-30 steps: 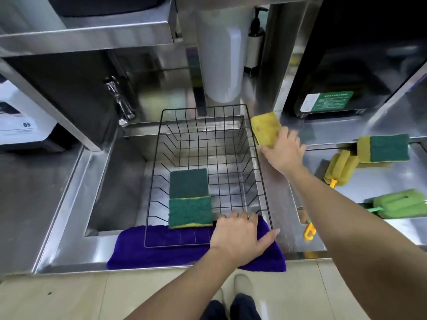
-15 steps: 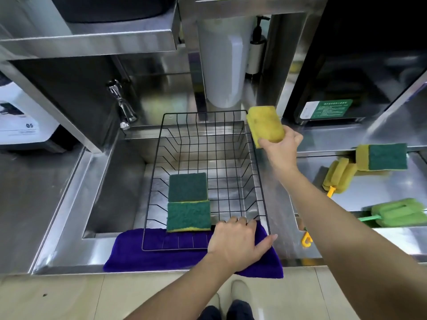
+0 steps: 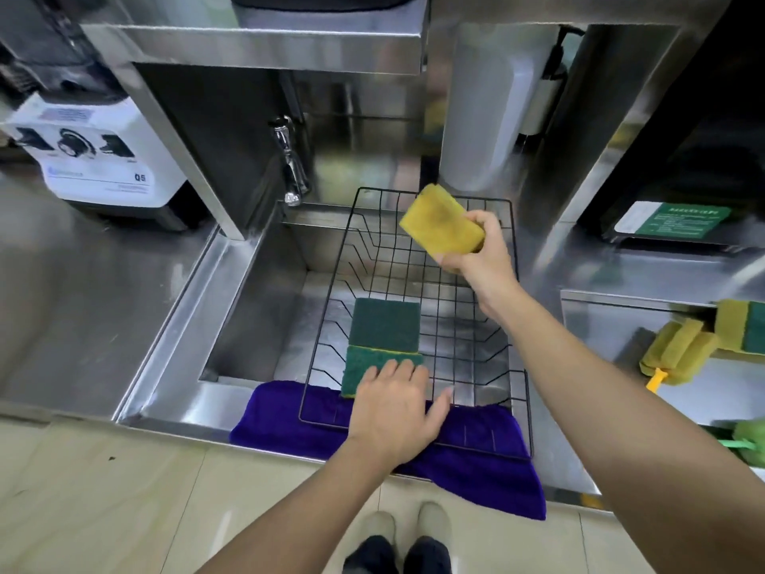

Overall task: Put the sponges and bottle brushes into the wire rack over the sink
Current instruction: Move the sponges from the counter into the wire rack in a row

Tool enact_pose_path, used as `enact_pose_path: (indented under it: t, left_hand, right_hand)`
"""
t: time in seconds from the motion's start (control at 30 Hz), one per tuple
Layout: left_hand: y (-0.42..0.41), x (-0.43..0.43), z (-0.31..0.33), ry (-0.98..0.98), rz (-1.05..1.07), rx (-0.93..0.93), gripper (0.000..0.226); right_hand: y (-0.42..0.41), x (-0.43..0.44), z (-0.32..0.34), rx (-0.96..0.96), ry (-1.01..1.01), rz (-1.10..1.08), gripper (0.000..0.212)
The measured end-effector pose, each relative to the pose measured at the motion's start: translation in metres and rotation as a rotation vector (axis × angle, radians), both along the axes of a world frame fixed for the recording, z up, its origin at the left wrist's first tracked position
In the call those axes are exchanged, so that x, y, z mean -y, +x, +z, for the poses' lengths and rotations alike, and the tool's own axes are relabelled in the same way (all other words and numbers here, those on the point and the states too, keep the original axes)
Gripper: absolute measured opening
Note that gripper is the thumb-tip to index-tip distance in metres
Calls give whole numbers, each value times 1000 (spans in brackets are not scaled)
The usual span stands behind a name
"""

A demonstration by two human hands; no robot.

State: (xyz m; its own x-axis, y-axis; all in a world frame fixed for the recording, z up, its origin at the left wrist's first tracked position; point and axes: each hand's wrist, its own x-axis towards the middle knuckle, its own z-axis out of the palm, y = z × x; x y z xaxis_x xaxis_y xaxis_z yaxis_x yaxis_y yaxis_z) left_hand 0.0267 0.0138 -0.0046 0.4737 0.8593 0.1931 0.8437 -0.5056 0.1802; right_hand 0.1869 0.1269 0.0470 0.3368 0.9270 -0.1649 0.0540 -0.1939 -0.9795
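Note:
A black wire rack (image 3: 514, 308) sits over the sink with two green-topped sponges (image 3: 384, 325) lying flat in it. My right hand (image 3: 480, 254) grips a yellow sponge (image 3: 441, 223) in the air above the rack's far right part. My left hand (image 3: 397, 412) rests on the rack's near rim, fingers over the nearer green sponge (image 3: 360, 366). On the right counter lie another yellow-green sponge (image 3: 741, 327), a yellow bottle brush (image 3: 679, 352) and, at the frame edge, a green bottle brush (image 3: 749, 443).
A purple cloth (image 3: 476, 461) lies under the rack's near edge on the sink's front lip. A chrome tap (image 3: 289, 163) stands at the sink's back left. A white blender base (image 3: 99, 155) sits on the left counter. A steel shelf overhangs the sink.
My right hand lifted the yellow sponge off the right counter and carried it left, over the rack. My left hand slid left along the rack's near rim. The view shifted.

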Motion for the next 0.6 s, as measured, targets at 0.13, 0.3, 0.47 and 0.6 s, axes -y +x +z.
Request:
enact_pose_path:
  t: [0.13, 0.3, 0.47, 0.6]
  left_hand:
    - [0, 0, -1, 14, 6, -5, 44]
    - [0, 0, -4, 4, 4, -7, 43]
    - [0, -1, -1, -14, 6, -28, 46]
    - [0, -1, -1, -7, 6, -18, 42]
  right_hand:
    - [-14, -9, -15, 99, -73, 34, 48]
    - [-26, -18, -30, 499, -70, 77, 60]
    - [-31, -18, -45, 662, -106, 275, 52]
    - [-33, -22, -44, 451, -176, 265, 52]
